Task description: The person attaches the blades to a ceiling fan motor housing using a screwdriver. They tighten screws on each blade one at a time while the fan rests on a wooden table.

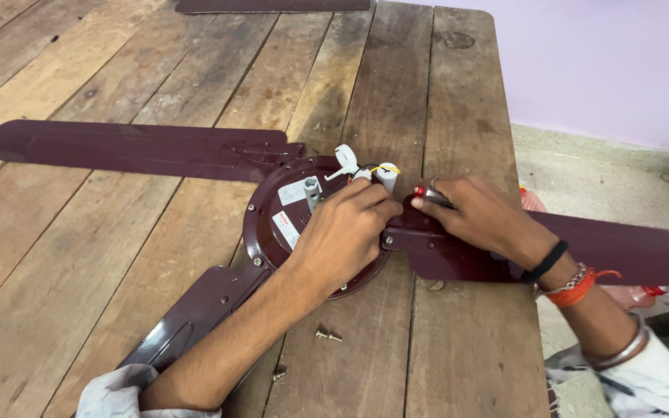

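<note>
Your left hand (346,232) presses closed on the maroon fan motor housing (272,220) on the worktop (118,271). Your right hand (478,220) fingers clamp a red-handled screwdriver (427,193) at the blade bracket (420,236); keep it square.

Probably a repair workshop: rough plank table (118,232), dismantled ceiling fan (288,209), loose screws (327,334).

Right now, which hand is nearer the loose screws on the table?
Left. The left hand rests on the fan motor hub, just above the loose screws; the right hand is farther right, on the blade bracket.
</note>
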